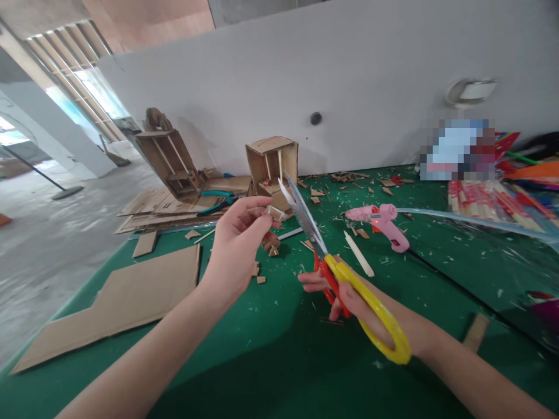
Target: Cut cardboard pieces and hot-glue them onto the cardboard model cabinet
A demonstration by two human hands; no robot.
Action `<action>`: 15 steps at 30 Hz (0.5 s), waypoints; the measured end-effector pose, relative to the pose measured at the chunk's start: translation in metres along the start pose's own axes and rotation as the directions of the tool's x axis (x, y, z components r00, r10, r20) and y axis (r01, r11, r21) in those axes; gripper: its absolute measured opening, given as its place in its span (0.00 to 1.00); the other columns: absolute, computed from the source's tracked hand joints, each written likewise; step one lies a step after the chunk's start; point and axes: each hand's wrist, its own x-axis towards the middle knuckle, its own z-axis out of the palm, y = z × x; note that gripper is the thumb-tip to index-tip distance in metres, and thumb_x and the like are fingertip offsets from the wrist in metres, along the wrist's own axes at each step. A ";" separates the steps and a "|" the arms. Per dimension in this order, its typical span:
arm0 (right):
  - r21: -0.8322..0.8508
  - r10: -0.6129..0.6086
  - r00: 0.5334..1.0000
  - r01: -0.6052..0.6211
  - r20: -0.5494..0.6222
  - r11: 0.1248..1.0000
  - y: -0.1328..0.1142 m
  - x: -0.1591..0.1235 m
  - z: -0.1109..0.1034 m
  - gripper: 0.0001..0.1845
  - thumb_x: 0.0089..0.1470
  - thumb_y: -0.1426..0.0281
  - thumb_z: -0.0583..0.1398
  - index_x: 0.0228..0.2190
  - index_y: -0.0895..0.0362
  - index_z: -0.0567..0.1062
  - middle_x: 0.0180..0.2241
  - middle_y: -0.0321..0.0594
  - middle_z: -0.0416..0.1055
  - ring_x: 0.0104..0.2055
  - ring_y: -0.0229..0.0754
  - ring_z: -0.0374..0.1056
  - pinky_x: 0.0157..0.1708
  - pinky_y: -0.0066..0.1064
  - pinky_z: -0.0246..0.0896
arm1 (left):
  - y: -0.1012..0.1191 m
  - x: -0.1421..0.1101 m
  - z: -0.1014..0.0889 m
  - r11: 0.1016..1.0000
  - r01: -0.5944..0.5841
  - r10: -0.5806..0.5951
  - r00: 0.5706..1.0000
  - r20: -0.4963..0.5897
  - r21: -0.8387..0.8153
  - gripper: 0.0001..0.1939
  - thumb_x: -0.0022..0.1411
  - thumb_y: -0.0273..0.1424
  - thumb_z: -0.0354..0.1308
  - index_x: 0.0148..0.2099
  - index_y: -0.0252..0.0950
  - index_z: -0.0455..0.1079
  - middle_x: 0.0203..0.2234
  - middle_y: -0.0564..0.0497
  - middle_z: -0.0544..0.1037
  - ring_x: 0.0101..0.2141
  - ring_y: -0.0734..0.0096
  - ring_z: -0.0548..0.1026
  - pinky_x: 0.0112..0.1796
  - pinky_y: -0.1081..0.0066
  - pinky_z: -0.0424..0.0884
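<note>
Small cardboard piece (276, 213) pinched in left hand (238, 238), fingers nearly closed, held just left of the slightly parted blades. Scissors (321, 247) gripped by right hand (369, 317), thumb through yellow loop; long axis slanted forward and leftward.

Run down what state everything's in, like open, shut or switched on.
Scissors: in the right hand, blades slightly apart
Small cardboard piece: in the left hand
Pink glue gun: on its side, red light glowing
Teal-handled pliers: handles spread
Small box: standing, front open
Tall box: front open
White stick: lying loose
Cardboard sheet: flat
</note>
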 end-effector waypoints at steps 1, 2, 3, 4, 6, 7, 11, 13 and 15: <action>-0.015 -0.014 1.000 0.015 0.014 1.000 -0.001 0.000 0.000 0.23 0.60 0.50 0.48 0.48 0.53 0.60 0.51 0.51 0.65 0.52 0.48 0.63 0.38 0.34 0.67 | 0.001 0.000 0.001 1.000 0.006 -0.007 1.000 -0.018 -0.018 0.08 0.52 0.26 0.60 0.38 0.35 0.71 0.28 0.52 0.73 0.30 0.73 0.73 0.27 0.74 0.70; -0.029 -0.028 0.999 0.029 0.028 0.999 -0.002 0.000 0.000 0.23 0.60 0.50 0.49 0.47 0.54 0.60 0.49 0.50 0.66 0.52 0.47 0.64 0.38 0.34 0.67 | 0.003 0.000 0.001 0.999 0.015 -0.016 0.999 -0.034 -0.033 0.08 0.51 0.26 0.60 0.37 0.35 0.70 0.27 0.52 0.73 0.29 0.73 0.73 0.26 0.74 0.69; -0.040 -0.042 0.998 0.043 0.044 0.998 -0.004 0.001 0.000 0.22 0.60 0.50 0.49 0.47 0.54 0.59 0.46 0.50 0.66 0.51 0.47 0.64 0.39 0.33 0.66 | 0.004 0.001 0.002 0.999 0.021 -0.024 0.999 -0.047 -0.046 0.07 0.51 0.26 0.61 0.35 0.34 0.70 0.27 0.52 0.73 0.28 0.74 0.72 0.26 0.74 0.69; -0.047 -0.055 0.997 0.058 0.057 0.997 -0.005 0.001 0.000 0.22 0.61 0.51 0.49 0.46 0.54 0.59 0.45 0.49 0.67 0.51 0.46 0.64 0.38 0.32 0.66 | 0.004 0.001 0.002 0.998 0.025 -0.028 0.998 -0.057 -0.054 0.07 0.50 0.26 0.62 0.34 0.34 0.69 0.26 0.52 0.72 0.27 0.74 0.72 0.25 0.74 0.69; -0.054 -0.059 0.995 0.063 0.077 0.997 -0.008 0.001 -0.001 0.20 0.61 0.51 0.50 0.45 0.54 0.58 0.43 0.48 0.66 0.50 0.45 0.64 0.38 0.31 0.66 | 0.005 0.001 0.002 0.998 0.026 -0.030 0.997 -0.067 -0.060 0.06 0.49 0.26 0.63 0.32 0.33 0.70 0.25 0.52 0.72 0.27 0.74 0.72 0.25 0.75 0.69; -0.057 -0.051 0.995 0.055 0.081 0.997 -0.009 0.001 -0.001 0.21 0.61 0.51 0.49 0.45 0.54 0.58 0.44 0.48 0.66 0.50 0.44 0.64 0.38 0.31 0.66 | 0.006 0.001 0.002 0.998 0.026 -0.030 0.997 -0.069 -0.063 0.06 0.49 0.26 0.63 0.32 0.33 0.70 0.25 0.52 0.72 0.27 0.74 0.72 0.25 0.75 0.69; -0.073 0.000 0.996 0.007 0.094 0.997 -0.017 -0.001 0.000 0.24 0.59 0.48 0.49 0.45 0.54 0.56 0.48 0.51 0.64 0.47 0.43 0.66 0.40 0.33 0.67 | 0.008 0.000 0.002 0.996 0.036 -0.042 0.997 -0.068 -0.077 0.05 0.50 0.26 0.63 0.32 0.31 0.71 0.26 0.51 0.73 0.27 0.75 0.72 0.24 0.76 0.70; -0.076 0.003 0.995 0.005 0.097 0.997 -0.019 -0.002 0.001 0.25 0.58 0.47 0.50 0.46 0.54 0.56 0.50 0.52 0.63 0.49 0.45 0.65 0.41 0.35 0.67 | 0.009 -0.001 0.002 0.996 0.037 -0.043 0.997 -0.067 -0.078 0.05 0.50 0.25 0.63 0.32 0.31 0.72 0.26 0.51 0.74 0.27 0.75 0.71 0.24 0.77 0.70; -0.080 0.003 0.995 0.005 0.098 0.997 -0.021 -0.003 0.001 0.25 0.58 0.48 0.50 0.46 0.54 0.56 0.50 0.53 0.63 0.51 0.47 0.64 0.42 0.36 0.67 | 0.010 -0.001 0.002 0.996 0.034 -0.039 0.997 -0.068 -0.082 0.05 0.50 0.25 0.63 0.32 0.31 0.72 0.26 0.51 0.74 0.27 0.75 0.71 0.24 0.77 0.70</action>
